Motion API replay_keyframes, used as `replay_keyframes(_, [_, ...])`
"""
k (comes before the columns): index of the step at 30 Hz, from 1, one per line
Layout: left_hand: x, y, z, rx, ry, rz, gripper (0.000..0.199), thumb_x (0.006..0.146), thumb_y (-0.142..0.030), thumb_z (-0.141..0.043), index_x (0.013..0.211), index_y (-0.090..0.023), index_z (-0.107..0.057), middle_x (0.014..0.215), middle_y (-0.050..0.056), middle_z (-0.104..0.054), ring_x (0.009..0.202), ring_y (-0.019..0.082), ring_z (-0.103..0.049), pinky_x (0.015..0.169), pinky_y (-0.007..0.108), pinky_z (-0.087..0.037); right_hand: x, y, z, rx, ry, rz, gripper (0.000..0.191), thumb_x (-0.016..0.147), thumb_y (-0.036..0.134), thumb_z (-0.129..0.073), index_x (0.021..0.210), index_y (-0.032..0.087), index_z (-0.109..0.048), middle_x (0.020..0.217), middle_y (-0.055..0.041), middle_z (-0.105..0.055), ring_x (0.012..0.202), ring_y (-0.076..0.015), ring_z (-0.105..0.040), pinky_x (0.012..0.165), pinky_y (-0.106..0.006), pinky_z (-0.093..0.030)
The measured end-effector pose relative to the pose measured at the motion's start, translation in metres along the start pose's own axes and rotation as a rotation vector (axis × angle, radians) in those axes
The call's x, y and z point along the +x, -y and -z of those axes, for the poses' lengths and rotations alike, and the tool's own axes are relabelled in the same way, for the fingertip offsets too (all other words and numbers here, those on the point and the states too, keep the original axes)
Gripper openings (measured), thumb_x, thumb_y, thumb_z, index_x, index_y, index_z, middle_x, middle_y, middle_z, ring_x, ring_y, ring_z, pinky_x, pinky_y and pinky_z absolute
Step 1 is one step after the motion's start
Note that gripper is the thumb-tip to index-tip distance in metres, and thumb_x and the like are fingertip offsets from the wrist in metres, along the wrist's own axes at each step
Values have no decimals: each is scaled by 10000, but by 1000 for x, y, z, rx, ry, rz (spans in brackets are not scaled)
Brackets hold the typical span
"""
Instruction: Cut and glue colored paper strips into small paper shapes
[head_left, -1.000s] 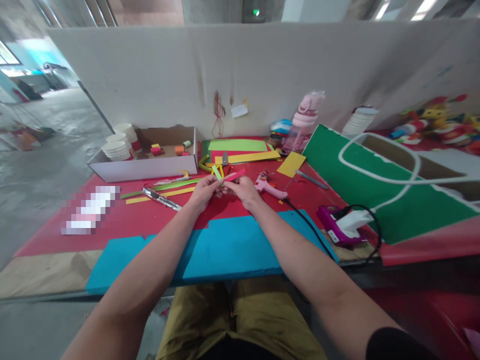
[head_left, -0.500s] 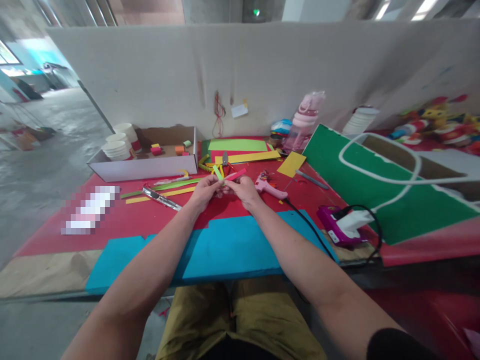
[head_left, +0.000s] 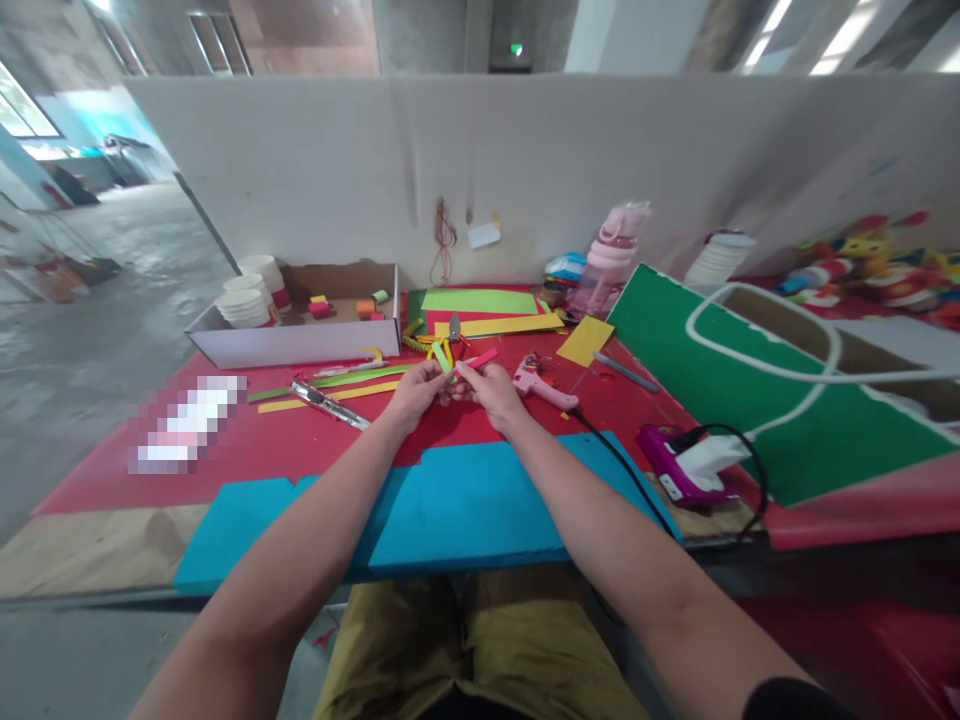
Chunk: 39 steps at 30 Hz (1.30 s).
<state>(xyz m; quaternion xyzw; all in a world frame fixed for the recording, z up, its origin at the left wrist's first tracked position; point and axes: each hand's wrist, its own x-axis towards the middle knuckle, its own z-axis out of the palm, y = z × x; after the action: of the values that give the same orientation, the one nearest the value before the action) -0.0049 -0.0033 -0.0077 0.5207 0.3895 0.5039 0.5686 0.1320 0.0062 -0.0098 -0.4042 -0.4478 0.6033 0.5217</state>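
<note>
Above the red table surface [head_left: 360, 480], my two hands meet with their fingertips together. My left hand [head_left: 418, 394] is closed in a pinch at the lower end of a light green strip [head_left: 441, 356]. Between the thumb and fingers of my right hand [head_left: 489, 390] is a pink-red strip [head_left: 482, 357] that points up to the right. The strips come together at the fingertips; whether they are joined there cannot be made out. Just right of my right hand lies a pink glue gun [head_left: 547, 388]. A utility knife [head_left: 330, 405] lies to the left, and pliers [head_left: 454, 327] behind.
A blue foam sheet [head_left: 480, 500] covers the front edge. White cups [head_left: 244, 303] and small coloured rolls sit in a cardboard box [head_left: 300, 347]. On the right are a purple power socket [head_left: 686, 470], a green board [head_left: 720, 390], a looping white cable and a pink bottle [head_left: 611, 255].
The view has tilted up slightly, so the table sits lower in the picture. My hands stay together; my right thumb and the pink-red strip have shifted slightly over the joint.
</note>
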Motion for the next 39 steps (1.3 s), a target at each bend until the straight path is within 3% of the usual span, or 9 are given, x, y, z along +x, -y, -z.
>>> replay_keyframes(13, [1, 2, 0, -54, -16, -28, 308, 705, -350, -737, 728, -150, -504, 561, -12, -590, 452, 81, -530, 451, 192, -412, 0, -3, -2, 18, 33, 71, 176, 725, 300, -707, 783, 164, -612, 570, 26, -604, 517, -99, -598, 550, -225, -562])
replay_keyframes(20, [0, 0, -1, -24, -46, -54, 295, 716, -339, -724, 727, -154, -494, 558, -11, -590, 452, 84, -532, 443, 192, -410, 0, -2, -2, 1, 75, 79, 151, 666, 241, -732, 713, 154, -618, 635, -1, -645, 569, -108, -618, 613, -249, -567])
replay_keyframes(27, [0, 0, -2, -63, -21, -41, 299, 697, -336, -743, 761, -147, -520, 571, -12, -596, 459, 81, -533, 453, 192, -411, -1, 2, -2, -60, 2, 154, 143, 644, 243, -715, 691, 158, -611, 618, 7, -644, 573, -126, -626, 614, -262, -565])
replay_keyframes(33, [2, -1, -1, -14, -61, -95, 290, 692, -310, -749, 674, -136, -518, 553, -3, -587, 453, 75, -526, 463, 193, -402, -1, 1, -3, -41, 12, 139, 166, 607, 265, -741, 655, 158, -623, 586, 9, -639, 548, -129, -622, 594, -266, -568])
replay_keyframes(39, [1, -1, -2, -152, -43, 16, 285, 677, -295, -763, 748, -138, -536, 564, -17, -569, 479, 86, -541, 462, 194, -412, -2, 1, -4, -60, -10, 160, 137, 619, 267, -708, 659, 165, -627, 587, 12, -645, 553, -131, -627, 595, -262, -561])
